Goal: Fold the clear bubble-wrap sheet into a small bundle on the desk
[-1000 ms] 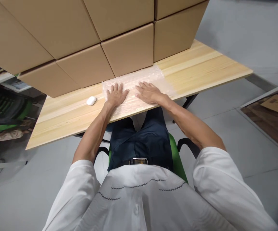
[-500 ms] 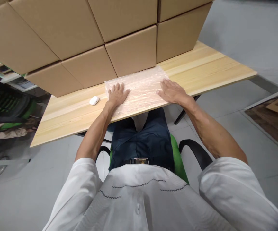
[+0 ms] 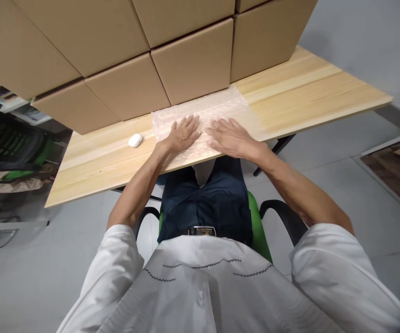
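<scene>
A clear sheet of bubble wrap (image 3: 220,105) lies flat on the wooden table (image 3: 307,92), just in front of me. My left hand (image 3: 182,135) rests palm down on the sheet's middle, fingers spread. My right hand (image 3: 229,138) lies flat beside it, also pressed on the sheet, fingers apart. The two hands are close together, almost touching. Neither hand grips anything.
A wall of stacked cardboard boxes (image 3: 193,64) stands on the table right behind the sheet. A small white mouse-like object (image 3: 135,140) sits to the left of my left hand. I sit on a green chair (image 3: 255,226); grey floor lies all around.
My right hand slid left across the bubble wrap from its right edge to the middle. My left hand shifted slightly right, so both hands now lie side by side.
</scene>
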Demonstrator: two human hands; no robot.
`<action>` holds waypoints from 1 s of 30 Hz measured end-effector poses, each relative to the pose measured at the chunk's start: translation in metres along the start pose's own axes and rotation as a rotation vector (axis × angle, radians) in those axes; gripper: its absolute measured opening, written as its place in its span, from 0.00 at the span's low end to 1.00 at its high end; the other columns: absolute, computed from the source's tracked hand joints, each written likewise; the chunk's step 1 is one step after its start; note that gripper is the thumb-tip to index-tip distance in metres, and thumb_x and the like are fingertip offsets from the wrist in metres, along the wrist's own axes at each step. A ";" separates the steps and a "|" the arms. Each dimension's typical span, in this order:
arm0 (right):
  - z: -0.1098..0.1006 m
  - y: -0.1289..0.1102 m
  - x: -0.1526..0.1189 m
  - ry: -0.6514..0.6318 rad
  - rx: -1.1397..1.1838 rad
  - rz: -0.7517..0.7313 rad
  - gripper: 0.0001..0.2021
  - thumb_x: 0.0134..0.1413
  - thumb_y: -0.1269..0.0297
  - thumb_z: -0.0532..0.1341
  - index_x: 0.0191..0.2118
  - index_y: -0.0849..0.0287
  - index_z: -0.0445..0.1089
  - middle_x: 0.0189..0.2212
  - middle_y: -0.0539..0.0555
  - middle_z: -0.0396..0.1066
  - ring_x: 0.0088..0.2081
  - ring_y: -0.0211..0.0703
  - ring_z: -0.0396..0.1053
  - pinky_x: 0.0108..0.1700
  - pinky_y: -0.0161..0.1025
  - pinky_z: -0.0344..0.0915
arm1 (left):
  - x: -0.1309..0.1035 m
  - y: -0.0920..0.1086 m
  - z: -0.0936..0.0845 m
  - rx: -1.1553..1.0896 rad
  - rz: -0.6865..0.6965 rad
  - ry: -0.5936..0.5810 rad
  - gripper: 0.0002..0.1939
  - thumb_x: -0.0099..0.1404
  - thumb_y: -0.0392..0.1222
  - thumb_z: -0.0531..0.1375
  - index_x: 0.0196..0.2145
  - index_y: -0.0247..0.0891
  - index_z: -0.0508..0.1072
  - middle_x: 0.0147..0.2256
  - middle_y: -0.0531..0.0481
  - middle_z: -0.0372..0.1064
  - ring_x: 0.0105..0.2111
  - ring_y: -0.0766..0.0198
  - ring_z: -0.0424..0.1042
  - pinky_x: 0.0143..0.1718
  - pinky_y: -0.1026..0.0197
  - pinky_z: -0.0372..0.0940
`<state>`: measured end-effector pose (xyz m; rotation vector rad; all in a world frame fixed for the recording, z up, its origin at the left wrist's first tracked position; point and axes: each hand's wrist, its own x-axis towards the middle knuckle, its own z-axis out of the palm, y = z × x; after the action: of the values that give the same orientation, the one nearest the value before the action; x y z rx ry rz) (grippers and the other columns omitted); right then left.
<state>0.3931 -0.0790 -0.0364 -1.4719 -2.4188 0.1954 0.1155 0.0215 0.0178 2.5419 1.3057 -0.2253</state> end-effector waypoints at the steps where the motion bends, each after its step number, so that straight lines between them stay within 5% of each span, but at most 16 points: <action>1: 0.003 -0.005 0.002 -0.028 0.017 -0.028 0.41 0.93 0.41 0.52 0.95 0.59 0.63 0.96 0.68 0.57 0.95 0.80 0.54 0.94 0.80 0.52 | 0.002 0.001 0.002 -0.001 -0.003 -0.009 0.47 0.95 0.64 0.46 1.00 0.47 0.42 0.99 0.43 0.29 1.00 0.37 0.29 0.98 0.27 0.29; 8: 0.010 -0.009 -0.033 -0.013 0.093 -0.192 0.42 0.93 0.35 0.57 0.92 0.59 0.70 0.94 0.69 0.59 0.95 0.76 0.57 0.95 0.77 0.55 | 0.004 0.000 0.004 0.005 0.003 -0.006 0.48 0.94 0.67 0.45 1.00 0.46 0.46 0.99 0.45 0.30 1.00 0.39 0.29 0.98 0.30 0.29; 11: 0.006 -0.009 -0.046 -0.025 0.164 -0.299 0.42 0.91 0.32 0.61 0.89 0.57 0.76 0.91 0.68 0.68 0.93 0.74 0.63 0.94 0.74 0.60 | 0.002 0.002 -0.003 -0.009 -0.022 -0.046 0.49 0.93 0.65 0.44 1.00 0.45 0.44 0.99 0.46 0.29 1.00 0.41 0.27 0.98 0.32 0.26; 16: -0.003 -0.024 -0.020 0.109 0.187 -0.310 0.36 0.95 0.38 0.56 0.81 0.60 0.84 0.80 0.70 0.83 0.85 0.72 0.77 0.89 0.71 0.70 | 0.000 -0.005 -0.014 -0.087 -0.003 -0.118 0.52 0.91 0.70 0.38 1.00 0.45 0.44 0.99 0.51 0.25 1.00 0.46 0.23 0.98 0.36 0.23; 22: 0.015 -0.050 0.036 -0.028 0.169 -0.379 0.38 0.92 0.46 0.61 0.88 0.71 0.73 0.89 0.77 0.68 0.92 0.76 0.64 0.94 0.74 0.60 | 0.005 -0.021 -0.017 -0.179 0.019 -0.135 0.52 0.89 0.76 0.34 0.99 0.56 0.49 0.99 0.57 0.32 0.99 0.49 0.27 0.98 0.39 0.28; 26: 0.026 -0.055 0.022 -0.090 0.234 -0.385 0.45 0.89 0.40 0.67 0.93 0.66 0.66 0.93 0.73 0.60 0.95 0.76 0.57 0.96 0.74 0.54 | 0.007 -0.023 -0.017 -0.182 0.043 -0.154 0.50 0.90 0.75 0.36 0.99 0.60 0.48 0.99 0.60 0.30 0.99 0.49 0.24 0.98 0.39 0.25; 30: 0.014 -0.061 -0.002 -0.168 0.360 -0.476 0.45 0.89 0.29 0.65 0.91 0.57 0.72 0.90 0.66 0.69 0.92 0.72 0.64 0.95 0.69 0.59 | 0.004 -0.018 -0.023 -0.200 0.055 -0.176 0.48 0.92 0.75 0.37 0.99 0.60 0.49 0.99 0.60 0.29 0.99 0.47 0.24 0.98 0.39 0.26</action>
<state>0.3375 -0.1086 -0.0334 -0.7298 -2.6060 0.6243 0.1034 0.0421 0.0350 2.3288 1.1313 -0.2852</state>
